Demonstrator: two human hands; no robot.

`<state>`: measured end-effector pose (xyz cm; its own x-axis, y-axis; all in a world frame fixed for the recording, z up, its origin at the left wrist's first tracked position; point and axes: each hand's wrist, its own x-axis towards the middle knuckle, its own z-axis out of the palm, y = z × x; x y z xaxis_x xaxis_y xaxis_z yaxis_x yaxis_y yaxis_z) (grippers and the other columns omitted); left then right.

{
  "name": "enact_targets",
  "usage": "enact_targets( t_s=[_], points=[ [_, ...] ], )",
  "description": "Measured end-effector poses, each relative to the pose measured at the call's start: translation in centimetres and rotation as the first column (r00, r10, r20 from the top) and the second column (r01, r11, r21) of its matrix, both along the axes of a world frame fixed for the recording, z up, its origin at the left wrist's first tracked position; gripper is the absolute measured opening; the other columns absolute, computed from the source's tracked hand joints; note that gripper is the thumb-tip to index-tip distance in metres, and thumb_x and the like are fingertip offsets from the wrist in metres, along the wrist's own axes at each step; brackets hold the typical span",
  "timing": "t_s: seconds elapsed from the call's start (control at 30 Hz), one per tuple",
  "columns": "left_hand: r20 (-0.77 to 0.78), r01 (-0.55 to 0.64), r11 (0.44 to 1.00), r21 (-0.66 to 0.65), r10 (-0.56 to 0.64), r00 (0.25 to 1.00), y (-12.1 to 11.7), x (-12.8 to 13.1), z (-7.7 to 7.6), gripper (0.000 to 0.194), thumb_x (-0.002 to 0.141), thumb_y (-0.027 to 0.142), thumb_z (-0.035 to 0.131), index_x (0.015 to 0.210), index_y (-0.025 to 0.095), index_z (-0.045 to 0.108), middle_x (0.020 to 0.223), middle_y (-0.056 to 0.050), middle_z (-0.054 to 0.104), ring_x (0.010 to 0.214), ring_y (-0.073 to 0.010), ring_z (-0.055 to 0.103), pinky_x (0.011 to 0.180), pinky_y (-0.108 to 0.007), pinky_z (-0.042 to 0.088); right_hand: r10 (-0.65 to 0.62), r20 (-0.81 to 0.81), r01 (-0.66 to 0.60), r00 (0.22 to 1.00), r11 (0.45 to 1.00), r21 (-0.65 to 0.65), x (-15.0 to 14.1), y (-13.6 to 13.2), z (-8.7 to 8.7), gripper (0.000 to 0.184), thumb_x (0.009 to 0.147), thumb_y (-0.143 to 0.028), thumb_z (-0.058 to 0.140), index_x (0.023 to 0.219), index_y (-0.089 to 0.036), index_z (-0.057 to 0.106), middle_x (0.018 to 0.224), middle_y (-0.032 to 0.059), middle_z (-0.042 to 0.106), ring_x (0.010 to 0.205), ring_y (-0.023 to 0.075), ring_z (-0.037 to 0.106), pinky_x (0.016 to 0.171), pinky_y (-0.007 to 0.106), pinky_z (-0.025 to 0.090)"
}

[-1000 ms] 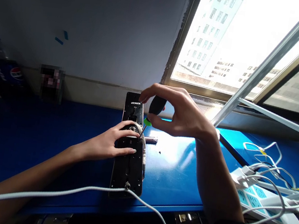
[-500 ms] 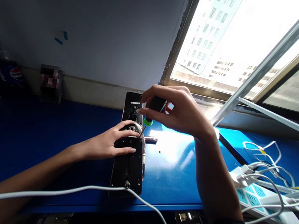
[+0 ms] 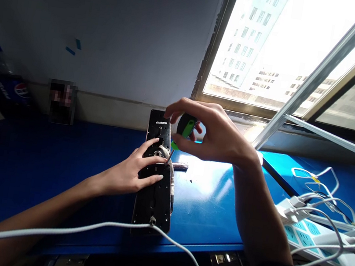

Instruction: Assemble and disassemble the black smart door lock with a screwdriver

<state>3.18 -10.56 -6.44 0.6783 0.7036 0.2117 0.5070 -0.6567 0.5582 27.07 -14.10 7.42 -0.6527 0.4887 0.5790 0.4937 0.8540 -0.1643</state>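
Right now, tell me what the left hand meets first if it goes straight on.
Probably the metal shaft of the screwdriver, just past the fingertips of the left hand; depth is unclear.

The right hand [image 3: 217, 134] pinches a green-and-black screwdriver [image 3: 185, 127], its tip apparently touching the black panel [image 3: 153, 205] under the spread left hand [image 3: 131, 173].

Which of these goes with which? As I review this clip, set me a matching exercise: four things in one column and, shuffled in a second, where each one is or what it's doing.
Things:
1. Left hand
2. Right hand
3. White cable
4. Power strip

Places or states:
A. Lying at the far right of the view
B. Pinching a green-and-black screwdriver
C. Leading away from the lower end of the panel
D. Resting on a long black panel

Pairs: 1-D; 2-B; 3-C; 4-A
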Motion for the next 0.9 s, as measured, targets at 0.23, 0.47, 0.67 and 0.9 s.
enact_targets(
  t_s=[0.23,0.47,0.67,0.9],
  points=[
    [0.146,-0.119,0.967,0.225,0.087,0.985,-0.9,1.2,-0.4,0.031,0.091,0.050,0.076,0.114,0.031,0.081,0.174,-0.001,0.019,0.161,-0.0435,0.012,0.129,-0.068,0.021,-0.026,-0.058,0.028,0.998,0.999,0.019,0.0,0.0,-0.1,0.030,0.085,-0.013,0.060,0.114,-0.016,0.068,0.094,0.0013,0.075,0.081,0.0115,0.066,0.070,0.024,0.049],
    [0.287,-0.160,0.904,0.396,0.044,0.957,-0.5,1.6,-1.1,0.015,0.096,0.036,0.073,0.093,0.026,0.083,0.147,-0.007,0.056,0.145,-0.0340,0.041,0.122,-0.057,0.040,-0.072,-0.137,0.080,0.988,0.995,0.052,0.1,-0.7,0.2,0.026,0.084,-0.015,0.062,0.109,-0.017,0.069,0.097,0.0031,0.074,0.088,0.0158,0.068,0.077,0.028,0.051],
    [0.314,-0.107,0.905,0.412,-0.030,0.949,0.0,0.9,0.2,0.017,0.100,0.035,0.068,0.102,0.023,0.081,0.103,-0.007,0.069,0.093,-0.0199,0.065,0.079,-0.034,0.059,-0.127,-0.098,0.130,0.987,0.991,0.022,1.8,-0.6,1.2,0.026,0.085,-0.018,0.065,0.110,-0.016,0.070,0.090,0.0031,0.073,0.081,0.0148,0.067,0.070,0.027,0.050],
    [-0.077,0.305,0.893,0.331,-0.296,0.952,1.5,5.2,6.2,0.020,0.101,0.027,0.063,0.100,0.017,0.081,0.094,-0.008,0.077,0.080,-0.0178,0.071,0.072,-0.029,0.054,-0.228,0.291,0.298,0.929,0.927,-0.226,4.5,0.6,1.8,0.023,0.081,-0.023,0.071,0.103,-0.019,0.074,0.082,0.0005,0.074,0.061,0.0097,0.063,0.051,0.023,0.044]
  ],
)
